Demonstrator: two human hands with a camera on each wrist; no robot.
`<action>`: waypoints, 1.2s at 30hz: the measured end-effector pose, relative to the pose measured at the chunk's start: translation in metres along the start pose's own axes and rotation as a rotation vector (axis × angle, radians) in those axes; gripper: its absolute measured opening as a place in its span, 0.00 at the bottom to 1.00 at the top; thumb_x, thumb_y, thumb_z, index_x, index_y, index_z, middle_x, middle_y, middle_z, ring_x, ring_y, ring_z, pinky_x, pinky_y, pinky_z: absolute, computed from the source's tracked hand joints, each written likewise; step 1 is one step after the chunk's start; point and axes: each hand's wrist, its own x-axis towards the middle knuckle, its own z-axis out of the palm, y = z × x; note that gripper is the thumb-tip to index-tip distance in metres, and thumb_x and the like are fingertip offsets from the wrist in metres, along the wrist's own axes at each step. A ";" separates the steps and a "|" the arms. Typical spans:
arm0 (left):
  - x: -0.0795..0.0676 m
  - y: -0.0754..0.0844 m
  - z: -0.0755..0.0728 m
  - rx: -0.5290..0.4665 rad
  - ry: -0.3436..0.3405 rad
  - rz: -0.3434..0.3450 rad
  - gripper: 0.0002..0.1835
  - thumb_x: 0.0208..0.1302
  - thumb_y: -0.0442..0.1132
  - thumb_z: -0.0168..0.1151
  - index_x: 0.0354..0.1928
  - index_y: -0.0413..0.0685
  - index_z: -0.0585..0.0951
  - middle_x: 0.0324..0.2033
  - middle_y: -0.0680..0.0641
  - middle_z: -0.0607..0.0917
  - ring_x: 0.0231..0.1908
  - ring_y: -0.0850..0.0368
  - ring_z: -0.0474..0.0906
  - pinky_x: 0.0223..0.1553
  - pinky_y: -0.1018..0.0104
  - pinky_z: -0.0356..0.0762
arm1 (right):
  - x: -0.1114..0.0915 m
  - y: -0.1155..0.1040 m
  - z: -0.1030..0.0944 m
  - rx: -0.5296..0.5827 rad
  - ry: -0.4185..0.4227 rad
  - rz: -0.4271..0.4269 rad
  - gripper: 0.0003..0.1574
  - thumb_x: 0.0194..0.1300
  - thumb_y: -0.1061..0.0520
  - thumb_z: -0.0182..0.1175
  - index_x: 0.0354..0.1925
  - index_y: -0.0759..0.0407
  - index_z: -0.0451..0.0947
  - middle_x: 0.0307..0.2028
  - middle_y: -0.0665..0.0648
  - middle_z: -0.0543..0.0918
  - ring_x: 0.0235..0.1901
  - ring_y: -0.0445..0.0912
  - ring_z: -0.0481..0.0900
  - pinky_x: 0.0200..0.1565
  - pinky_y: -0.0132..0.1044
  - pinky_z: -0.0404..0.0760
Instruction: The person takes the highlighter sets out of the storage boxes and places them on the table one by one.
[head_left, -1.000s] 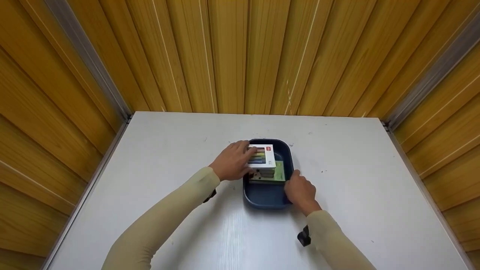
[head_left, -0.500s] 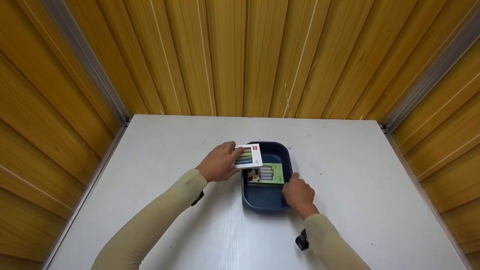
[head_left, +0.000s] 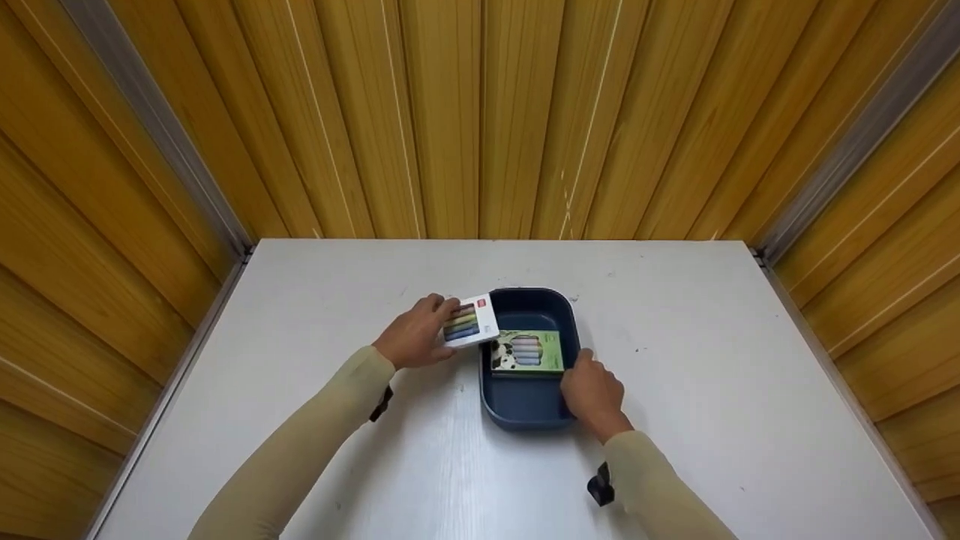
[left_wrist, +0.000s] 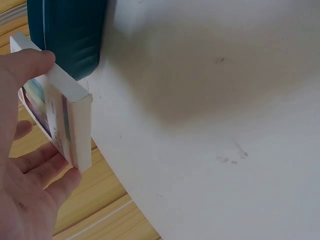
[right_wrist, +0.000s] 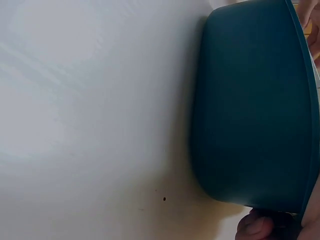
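My left hand holds a white box of coloured sticks, which shows its contents through a front window. It tilts over the left rim of a dark blue basin. In the left wrist view the thumb lies on one edge of the box and the fingers on the opposite side. A green box with a panda picture and a similar window lies inside the basin. My right hand grips the basin's right rim; in the right wrist view, curled fingers show by the basin wall.
The basin stands on a white table with small dark marks. Yellow wood-look panels enclose the back and both sides, with metal posts at the corners. Black wrist devices are strapped under the sleeves.
My left hand has moved the white box leftward from above the basin to its left rim, uncovering the green box inside. My right hand keeps its grip on the basin's right rim.
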 end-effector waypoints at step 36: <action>0.005 -0.044 0.032 -0.113 -0.148 -0.215 0.45 0.50 0.42 0.75 0.70 0.52 0.63 0.61 0.42 0.69 0.61 0.48 0.68 0.66 0.52 0.67 | 0.001 -0.005 0.001 0.024 -0.069 0.051 0.30 0.71 0.58 0.41 0.66 0.72 0.56 0.52 0.71 0.79 0.49 0.63 0.80 0.50 0.58 0.76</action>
